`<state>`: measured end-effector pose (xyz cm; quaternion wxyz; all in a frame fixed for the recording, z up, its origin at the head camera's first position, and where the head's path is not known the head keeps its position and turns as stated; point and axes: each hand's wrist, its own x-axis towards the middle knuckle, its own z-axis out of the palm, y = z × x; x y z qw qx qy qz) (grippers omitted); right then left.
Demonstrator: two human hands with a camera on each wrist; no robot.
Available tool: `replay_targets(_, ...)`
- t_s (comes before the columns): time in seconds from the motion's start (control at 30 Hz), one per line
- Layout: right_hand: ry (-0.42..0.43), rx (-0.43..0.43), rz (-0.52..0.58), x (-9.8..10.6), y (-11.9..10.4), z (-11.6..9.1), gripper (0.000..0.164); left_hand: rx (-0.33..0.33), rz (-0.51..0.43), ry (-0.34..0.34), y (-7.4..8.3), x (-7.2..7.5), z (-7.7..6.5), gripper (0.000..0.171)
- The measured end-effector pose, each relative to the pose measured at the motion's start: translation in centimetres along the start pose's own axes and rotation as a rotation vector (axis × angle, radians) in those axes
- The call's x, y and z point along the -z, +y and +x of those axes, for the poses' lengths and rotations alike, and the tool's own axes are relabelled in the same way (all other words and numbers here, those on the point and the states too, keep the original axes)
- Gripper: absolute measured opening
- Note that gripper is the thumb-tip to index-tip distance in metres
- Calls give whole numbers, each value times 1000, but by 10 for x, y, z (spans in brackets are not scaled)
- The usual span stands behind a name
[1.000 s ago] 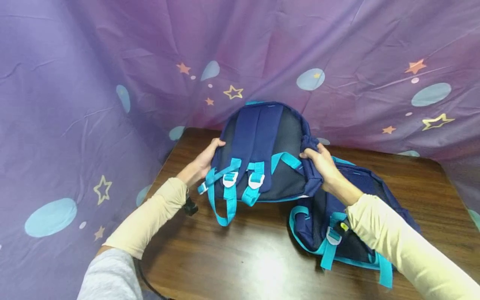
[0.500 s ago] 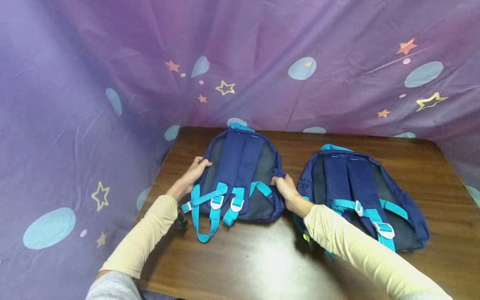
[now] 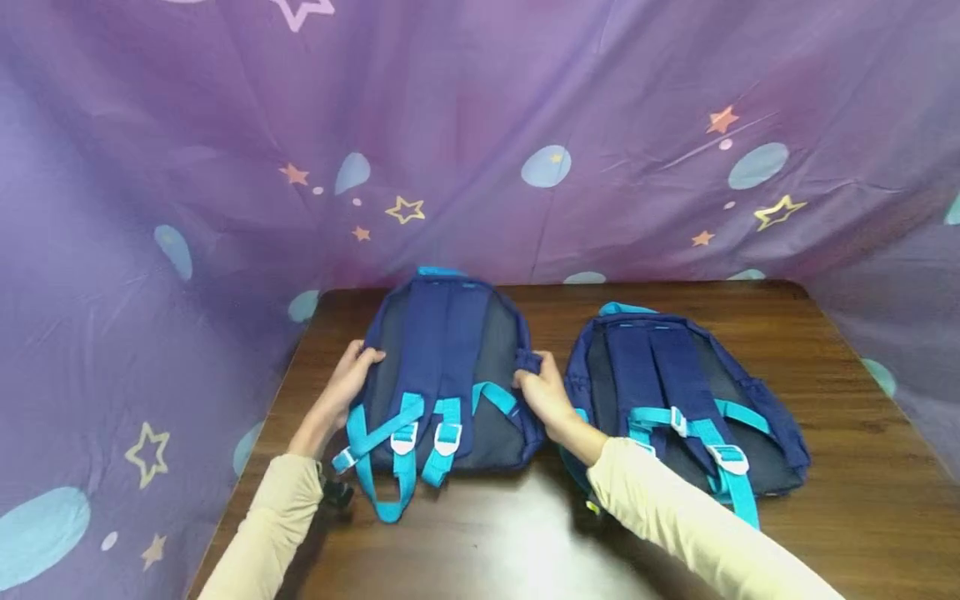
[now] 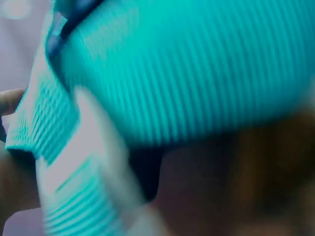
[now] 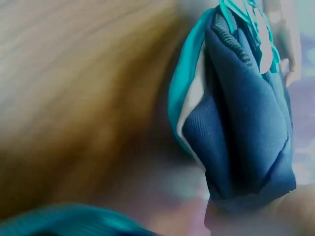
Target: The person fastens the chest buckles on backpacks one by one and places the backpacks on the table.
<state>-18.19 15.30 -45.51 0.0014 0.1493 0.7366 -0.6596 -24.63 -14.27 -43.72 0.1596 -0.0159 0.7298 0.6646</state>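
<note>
A navy backpack [image 3: 498,350] lies back panel up, its two shoulder straps and turquoise webbing facing me. My left hand [image 3: 347,382] grips its left edge, thumb over the back panel. On the opposite side, my right hand [image 3: 546,393] pinches the gathered side pocket. In the left wrist view a ribbed turquoise strap [image 4: 197,64] and a white buckle [image 4: 101,137] fill most of the picture. From the right wrist, the backpack's navy side [image 5: 251,108] shows, with turquoise and white trim along its edge.
A second navy backpack [image 3: 637,367], also straps up, lies on the right, partly behind my right forearm. Both are on a dark brown wooden table [image 3: 847,400]. A purple curtain [image 3: 465,100] with stars and ovals hangs behind the table and along its sides.
Held up and overlapping the second backpack a second ago, the gripped backpack has come down to the left, onto the table. Both hands keep their grip. The head view has shifted.
</note>
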Motion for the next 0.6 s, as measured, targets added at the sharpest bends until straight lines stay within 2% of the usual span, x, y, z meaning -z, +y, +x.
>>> replay_targets(0.1, 8, 103, 59, 25, -37, -20, 57, -154, -42, -30, 40, -11, -17, 14)
replay_targets(0.17, -9, 140, 79, 39, -60, -34, 59, -225, -35, -55, 65, -14, -29, 14)
replay_targets(0.23, -33, 130, 86, 49, -74, -45, 59, -222, -31, -69, 81, -15, -39, 13)
replay_targets(0.3, -57, 81, 82, 57, -79, -50, 58, -189, -7, -92, 88, -19, -39, 12)
replay_targets(0.4, -70, -1, 78, 59, -65, -37, 53, -107, 35, -87, 76, -26, -22, 17)
replay_targets(0.5, -67, -54, 51, 58, -36, -8, 57, -36, 135, -83, 48, -32, 10, 31)
replay_targets(0.6, -66, -83, -27, 60, -13, 15, 73, 15, 243, -82, 18, -38, 43, 52)
